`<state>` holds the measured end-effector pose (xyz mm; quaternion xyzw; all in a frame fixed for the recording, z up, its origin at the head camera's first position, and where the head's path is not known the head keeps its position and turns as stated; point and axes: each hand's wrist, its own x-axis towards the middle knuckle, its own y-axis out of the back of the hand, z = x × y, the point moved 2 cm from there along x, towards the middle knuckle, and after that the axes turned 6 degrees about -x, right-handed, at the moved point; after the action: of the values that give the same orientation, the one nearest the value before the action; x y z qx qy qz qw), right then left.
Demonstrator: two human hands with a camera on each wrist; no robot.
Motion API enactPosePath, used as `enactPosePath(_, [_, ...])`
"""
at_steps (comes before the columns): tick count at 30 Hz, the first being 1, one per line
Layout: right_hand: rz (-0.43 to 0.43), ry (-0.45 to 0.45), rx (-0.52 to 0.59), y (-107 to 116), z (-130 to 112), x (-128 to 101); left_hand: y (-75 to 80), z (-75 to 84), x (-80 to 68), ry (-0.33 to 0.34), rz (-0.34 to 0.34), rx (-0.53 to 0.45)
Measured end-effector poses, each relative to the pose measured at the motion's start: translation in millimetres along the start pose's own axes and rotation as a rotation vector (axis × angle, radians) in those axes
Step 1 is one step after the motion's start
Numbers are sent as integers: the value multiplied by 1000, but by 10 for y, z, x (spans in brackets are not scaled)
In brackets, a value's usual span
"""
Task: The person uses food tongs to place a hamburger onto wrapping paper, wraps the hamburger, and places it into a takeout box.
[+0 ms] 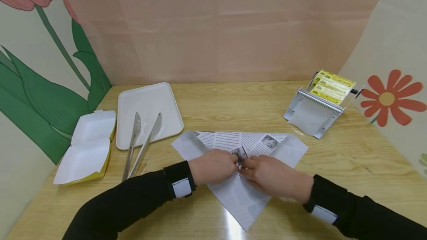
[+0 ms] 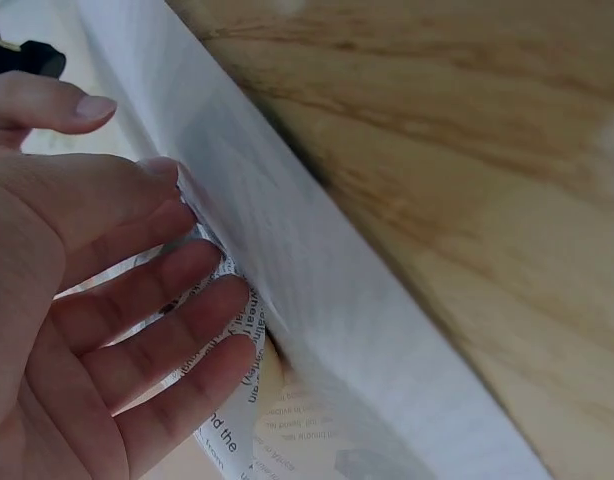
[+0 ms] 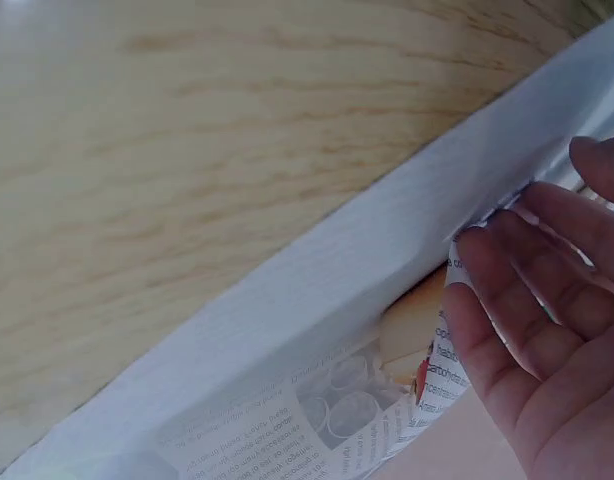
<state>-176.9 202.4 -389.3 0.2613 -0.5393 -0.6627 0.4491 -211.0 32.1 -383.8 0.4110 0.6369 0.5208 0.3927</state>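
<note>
The wrapping paper (image 1: 240,192) is white outside with black newsprint text and grey photos inside, lying on a light wood-grain desk (image 1: 350,158). The tray (image 1: 148,112) is plain white, the tongs (image 1: 141,145) silver, the open box (image 1: 86,147) white inside and yellow outside. The dispenser (image 1: 315,116) is grey with yellow labels.
</note>
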Motion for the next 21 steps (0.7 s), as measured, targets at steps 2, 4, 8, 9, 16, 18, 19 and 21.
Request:
enactPosePath(2, [-2, -6, 7, 2, 6, -1, -6, 1, 5, 10, -1, -10])
enactPosePath(4, [15, -1, 6, 4, 6, -2, -6, 7, 9, 15, 5, -12])
enactPosePath(8, [28, 7, 8, 30, -16, -15, -10, 22, 12, 13, 16, -12])
enactPosePath(9, [30, 11, 13, 44, -34, -19, -12, 25, 12, 10, 16, -10])
enactPosePath(16, [9, 151, -25, 236, -306, -48, -17, 63, 21, -16, 27, 57])
enactPosePath(18, [-2, 194, -54, 283, -385, -59, -11, 71, 31, -23, 24, 61])
enactPosePath(19, [1, 211, -74, 301, -419, -64, -7, 74, 37, -28, 18, 58])
enactPosePath(21, [8, 240, -122, 323, -470, -75, 9, 74, 51, -35, -3, 38])
